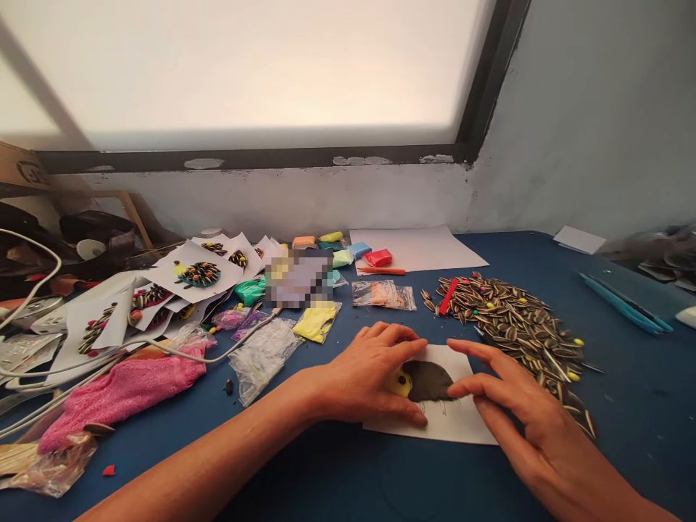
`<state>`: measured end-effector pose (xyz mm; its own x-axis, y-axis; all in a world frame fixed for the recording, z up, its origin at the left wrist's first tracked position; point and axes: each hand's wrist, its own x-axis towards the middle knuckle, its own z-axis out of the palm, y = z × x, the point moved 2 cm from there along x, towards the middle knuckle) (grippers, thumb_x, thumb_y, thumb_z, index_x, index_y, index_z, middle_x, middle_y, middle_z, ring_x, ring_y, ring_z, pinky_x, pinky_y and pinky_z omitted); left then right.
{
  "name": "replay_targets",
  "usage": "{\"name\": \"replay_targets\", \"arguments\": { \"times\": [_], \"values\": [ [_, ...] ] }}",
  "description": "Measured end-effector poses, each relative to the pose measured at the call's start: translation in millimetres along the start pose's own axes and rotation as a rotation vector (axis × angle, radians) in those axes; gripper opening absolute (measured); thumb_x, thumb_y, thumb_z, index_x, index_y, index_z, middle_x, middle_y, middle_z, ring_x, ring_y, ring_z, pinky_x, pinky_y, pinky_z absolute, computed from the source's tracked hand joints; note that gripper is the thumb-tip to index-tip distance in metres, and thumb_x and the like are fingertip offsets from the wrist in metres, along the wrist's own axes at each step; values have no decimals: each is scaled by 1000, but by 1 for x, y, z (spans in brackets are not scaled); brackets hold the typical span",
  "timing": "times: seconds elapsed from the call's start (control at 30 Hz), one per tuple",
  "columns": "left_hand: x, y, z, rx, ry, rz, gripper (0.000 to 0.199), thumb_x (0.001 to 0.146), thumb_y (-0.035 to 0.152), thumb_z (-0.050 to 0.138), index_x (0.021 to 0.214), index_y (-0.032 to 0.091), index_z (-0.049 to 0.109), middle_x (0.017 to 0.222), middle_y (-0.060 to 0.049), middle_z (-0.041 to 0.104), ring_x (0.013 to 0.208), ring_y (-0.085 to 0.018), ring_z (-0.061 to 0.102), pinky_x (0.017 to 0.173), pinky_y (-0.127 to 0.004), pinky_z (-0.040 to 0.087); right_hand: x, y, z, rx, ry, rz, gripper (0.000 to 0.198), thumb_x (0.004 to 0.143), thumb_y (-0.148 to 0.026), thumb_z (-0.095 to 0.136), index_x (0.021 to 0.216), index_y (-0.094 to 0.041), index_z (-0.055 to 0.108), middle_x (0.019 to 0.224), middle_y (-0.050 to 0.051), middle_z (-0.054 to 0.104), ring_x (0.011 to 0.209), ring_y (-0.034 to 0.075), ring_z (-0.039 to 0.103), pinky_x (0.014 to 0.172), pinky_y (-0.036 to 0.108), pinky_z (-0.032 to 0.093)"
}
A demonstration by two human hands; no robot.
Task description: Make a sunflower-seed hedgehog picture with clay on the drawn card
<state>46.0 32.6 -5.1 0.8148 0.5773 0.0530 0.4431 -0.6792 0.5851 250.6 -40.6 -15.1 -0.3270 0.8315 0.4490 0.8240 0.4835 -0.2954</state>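
Observation:
A white sheet of paper lies on the blue tabletop in front of me. On it is a flat, dark grey oval of modelling clay with a yellow clay piece at its left end, bearing a black dot. Thin drawn legs show below the oval. My left hand rests on the sheet's left side, thumb and fingers apart around the yellow end. From the right, my right hand reaches over the paper with fingers extended, a fingertip at the oval's right edge. Neither hand holds anything visible.
Striped sunflower seeds are heaped at right, a blue tool beyond them. Bagged orange clay and yellow clay lie ahead. Finished seed-covered cards, a pink cloth and a white cable crowd the left.

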Motion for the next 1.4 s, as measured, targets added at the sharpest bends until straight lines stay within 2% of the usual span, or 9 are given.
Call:
{"name": "replay_targets", "arguments": {
  "times": [0.23, 0.43, 0.63, 0.83, 1.0, 1.2, 1.33, 1.4],
  "values": [
    [-1, -2, 2, 22, 13, 36, 61, 81, 53, 71, 135, 30, 55, 137, -9, 48, 122, -30, 44, 104, -46, 37, 1, -8, 7, 24, -13, -24, 32, 88, -11, 40, 85, -29, 68, 136, 2, 56, 124, 25, 54, 95, 44, 52],
    [-1, -8, 6, 42, 19, 53, 67, 81, 53, 71, 141, 35, 49, 139, -9, 45, 123, -31, 44, 106, -46, 35, -1, -12, 5, 15, 34, -117, 33, 85, -10, 44, 89, -31, 70, 128, 1, 62, 118, 23, 59, 91, 39, 54],
    [-1, -7, 6, 56, 1, 38, 69, 81, 53, 71, 143, 42, 44, 138, -7, 46, 121, -31, 45, 105, -47, 36, -4, -10, 12, 15, 17, -111, 31, 87, -12, 45, 99, -30, 68, 134, 3, 56, 125, 24, 53, 96, 41, 52],
    [-1, -6, 4, 94, 1, 61, 64, 81, 55, 70, 139, 32, 53, 142, -11, 43, 127, -31, 42, 107, -47, 34, -9, -9, 13, -2, 14, -98, 30, 89, -14, 45, 105, -29, 66, 142, 3, 48, 130, 24, 49, 99, 42, 49],
    [-1, -5, 4, 105, -8, 50, 64, 80, 56, 71, 137, 32, 55, 142, -11, 44, 126, -31, 42, 107, -47, 36, -10, -8, 9, -18, 50, -88, 31, 92, -13, 42, 109, -28, 63, 139, 5, 50, 128, 21, 49, 99, 39, 49],
    [-1, -4, 3, 96, -18, 51, 66, 80, 55, 71, 139, 30, 53, 140, -12, 44, 126, -31, 42, 108, -48, 34, -9, -14, 1, -217, 63, -261, 37, 91, -16, 50, 127, -18, 60, 145, 16, 42, 131, 31, 44, 98, 48, 44],
    [-1, -3, 3, 108, -33, 42, 65, 81, 54, 71, 139, 31, 53, 141, -12, 44, 127, -31, 41, 108, -48, 34, -9, -19, -1, -282, 54, -393, 32, 90, -17, 55, 120, -16, 66, 146, 22, 40, 134, 35, 40, 96, 51, 43],
    [-1, -3, 4, 115, -29, 41, 64, 81, 54, 71, 139, 31, 53, 141, -11, 44, 127, -31, 42, 108, -48, 35, -9, -21, 0, -290, 58, -402, 28, 91, -17, 54, 116, -16, 69, 145, 23, 43, 135, 35, 39, 97, 50, 41]
  ]
}}
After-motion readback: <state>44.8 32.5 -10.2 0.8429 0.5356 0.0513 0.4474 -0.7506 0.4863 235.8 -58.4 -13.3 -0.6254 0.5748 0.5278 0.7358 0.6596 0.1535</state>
